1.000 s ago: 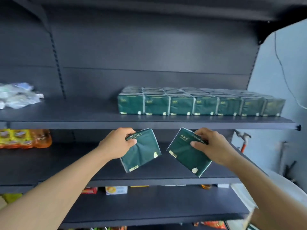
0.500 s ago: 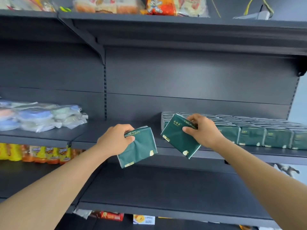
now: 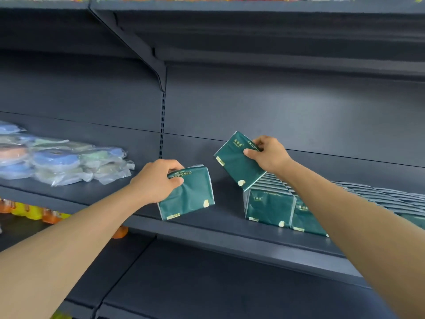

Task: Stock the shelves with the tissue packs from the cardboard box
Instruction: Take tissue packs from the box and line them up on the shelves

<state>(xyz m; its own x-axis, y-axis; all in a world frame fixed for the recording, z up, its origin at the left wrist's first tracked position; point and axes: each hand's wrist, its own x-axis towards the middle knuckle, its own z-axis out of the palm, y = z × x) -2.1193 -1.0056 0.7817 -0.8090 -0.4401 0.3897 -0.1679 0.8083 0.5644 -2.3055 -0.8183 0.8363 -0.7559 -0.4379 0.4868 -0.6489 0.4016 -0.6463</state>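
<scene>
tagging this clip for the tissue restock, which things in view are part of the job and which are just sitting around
Part of the job:
left hand, holding a green tissue pack
right hand, holding a second tissue pack
rows of stocked tissue packs
the shelf they go on

Just sitting around:
clear-wrapped blue and orange items on the left
orange and yellow packets one shelf down
</scene>
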